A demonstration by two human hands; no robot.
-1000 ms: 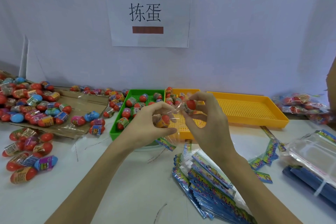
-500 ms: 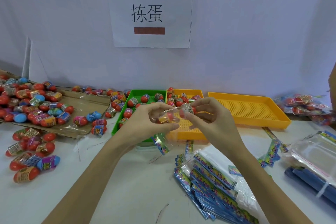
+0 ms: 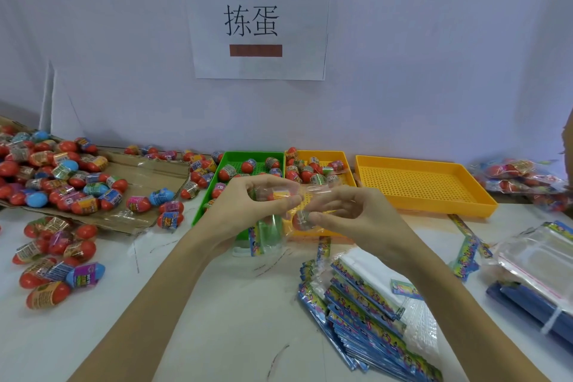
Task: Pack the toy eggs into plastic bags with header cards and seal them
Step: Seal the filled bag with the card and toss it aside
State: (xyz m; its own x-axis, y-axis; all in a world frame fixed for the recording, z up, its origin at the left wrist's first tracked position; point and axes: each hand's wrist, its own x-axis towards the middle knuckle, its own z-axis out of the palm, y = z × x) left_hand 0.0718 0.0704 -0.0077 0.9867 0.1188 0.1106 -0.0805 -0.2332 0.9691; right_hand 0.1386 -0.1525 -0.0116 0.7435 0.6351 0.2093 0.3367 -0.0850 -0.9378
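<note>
pale wall (image 3: 434,40), paper sign (image 3: 257,22) taped up; white table (image 3: 217,319).

I see a paper sign (image 3: 259,20) on the wall, flattened cardboard (image 3: 139,177) on the white counter (image 3: 217,304) at left, and an unfilled yellow tray (image 3: 424,186) right of centre.

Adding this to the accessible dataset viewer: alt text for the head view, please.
Two bare hands, left hand and right hand, hold a clear plastic bag with toy eggs inside above a white table. Behind them sit a green tray and two yellow trays; loose eggs lie left, header cards right.
</note>
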